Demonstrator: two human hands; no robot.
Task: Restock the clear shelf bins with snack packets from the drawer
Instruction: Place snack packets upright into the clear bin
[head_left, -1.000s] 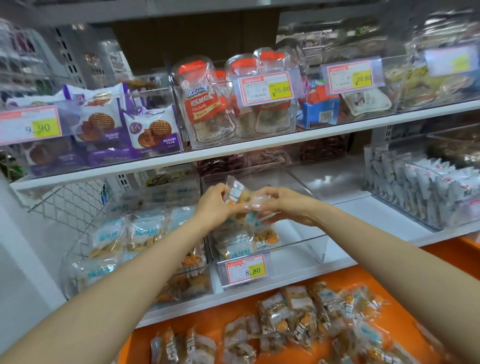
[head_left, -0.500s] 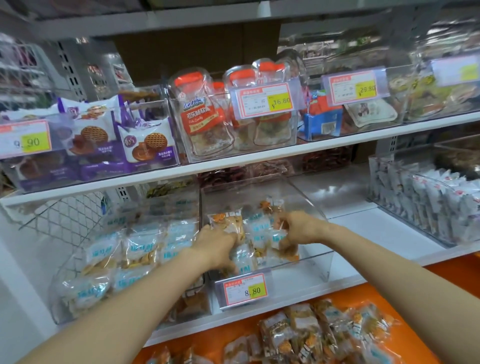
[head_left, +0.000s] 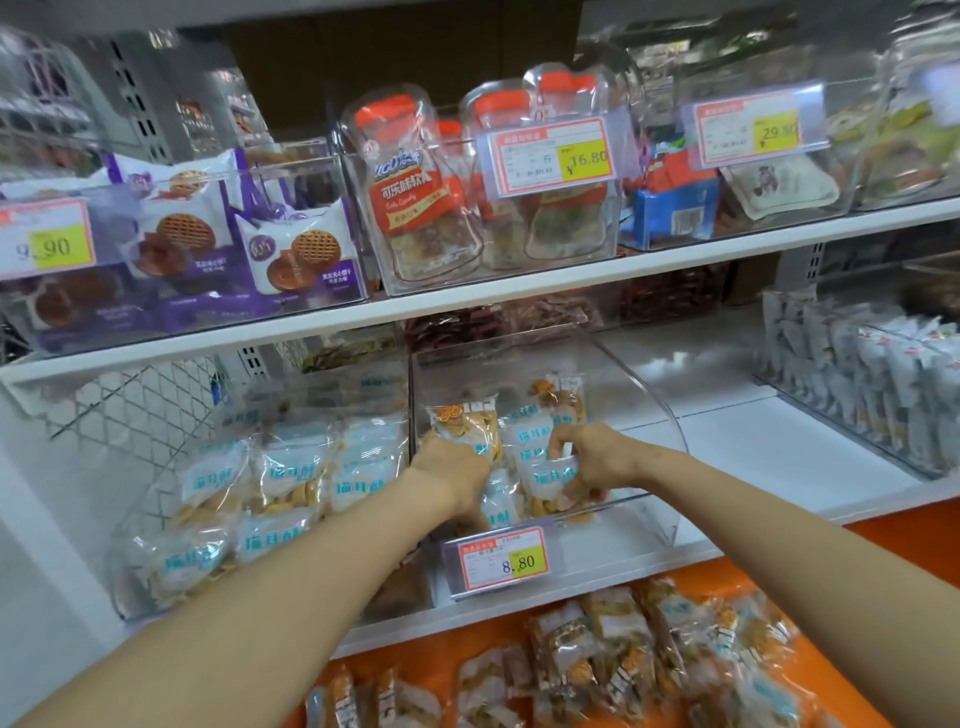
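Both my hands are inside a clear shelf bin (head_left: 657, 410) on the lower shelf, marked by an 8.80 price tag (head_left: 503, 559). My left hand (head_left: 452, 475) grips snack packets (head_left: 470, 423) with orange biscuits at the bin's left side. My right hand (head_left: 589, 460) pinches other blue-lettered snack packets (head_left: 540, 470) in the middle of the bin. Below the shelf, the orange drawer (head_left: 883, 540) holds several more loose packets (head_left: 613, 660).
A second clear bin (head_left: 249, 499) on the left is full of the same blue-lettered packets. To the right stands a bin of grey-white packets (head_left: 878, 379). The upper shelf (head_left: 519, 291) carries purple biscuit packs (head_left: 291, 249) and bottle-shaped candy bags (head_left: 410, 197).
My hands have moved down from above the bin into it, carrying the packets with them. The camera has tilted down a little.
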